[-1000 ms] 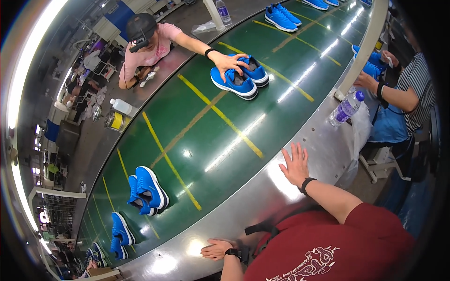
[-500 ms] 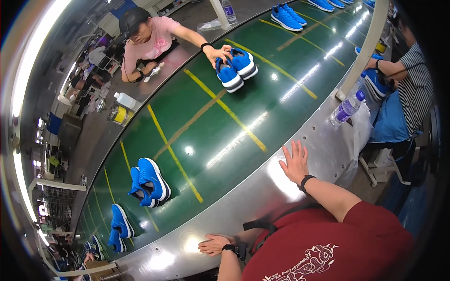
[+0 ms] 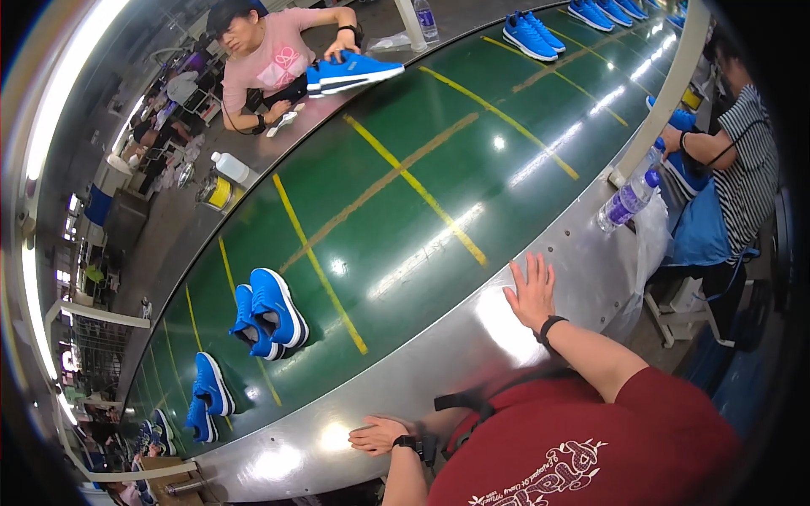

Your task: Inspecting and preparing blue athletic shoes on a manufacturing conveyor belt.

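My right hand lies flat on the metal edge of a conveyor, its fingers spread and nothing under them that I can see. Farther left along the same edge rests my left hand, fingers stretched out and holding nothing. On the green belt beyond it sits a pair of blue sneakers with white soles. Another blue pair stands to its left. Across the belt, a co-worker in a pink shirt grips blue sneakers above the far edge.
More blue sneakers ride at the belt's far right. Purple-labelled bottles stand right of my right hand beside a pale post. A seated person in a striped shirt handles blue sneakers. A white bottle stands across the belt.
The co-worker has lifted the sneakers off the belt and drawn them left, to the far edge. My hands have stayed in place on the metal. The view has shifted slightly.
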A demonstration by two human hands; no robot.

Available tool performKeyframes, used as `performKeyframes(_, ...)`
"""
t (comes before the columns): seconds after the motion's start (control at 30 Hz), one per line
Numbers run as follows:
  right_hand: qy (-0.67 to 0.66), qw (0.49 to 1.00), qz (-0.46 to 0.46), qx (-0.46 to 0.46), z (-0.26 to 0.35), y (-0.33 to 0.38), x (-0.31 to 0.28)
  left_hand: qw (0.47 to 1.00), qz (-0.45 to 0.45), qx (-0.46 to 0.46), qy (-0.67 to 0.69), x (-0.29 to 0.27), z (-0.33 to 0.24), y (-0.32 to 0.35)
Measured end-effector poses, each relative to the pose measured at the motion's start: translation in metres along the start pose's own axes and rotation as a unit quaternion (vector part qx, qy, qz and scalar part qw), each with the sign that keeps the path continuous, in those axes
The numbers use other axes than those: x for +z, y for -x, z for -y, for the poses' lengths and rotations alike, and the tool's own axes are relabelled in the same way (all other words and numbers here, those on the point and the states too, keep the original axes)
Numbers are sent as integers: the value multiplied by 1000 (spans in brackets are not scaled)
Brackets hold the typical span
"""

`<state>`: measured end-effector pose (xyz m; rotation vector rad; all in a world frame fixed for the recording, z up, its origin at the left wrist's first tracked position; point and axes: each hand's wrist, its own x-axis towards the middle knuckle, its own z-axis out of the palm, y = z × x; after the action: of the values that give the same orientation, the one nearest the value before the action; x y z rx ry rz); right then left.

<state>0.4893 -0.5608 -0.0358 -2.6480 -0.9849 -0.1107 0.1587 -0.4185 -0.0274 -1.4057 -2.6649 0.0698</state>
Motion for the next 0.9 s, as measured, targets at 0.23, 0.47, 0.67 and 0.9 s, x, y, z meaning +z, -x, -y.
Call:
performKeyframes(0.23,-3,1000,20,15,3,2,-4,999,38,1,20,-10,2,-1)
performKeyframes(0.47,-1,1000,4,8,5,4,-5,999,44,3,9,-8,6,-4)
performKeyframes(0.67,-14,1000,8,6,8,1,-9,999,40,-3,16,-4,5,-7)
performKeyframes(0.9,-3,1000,14,11,14,4,-9,999,40,-5,2,-4,9,-12)
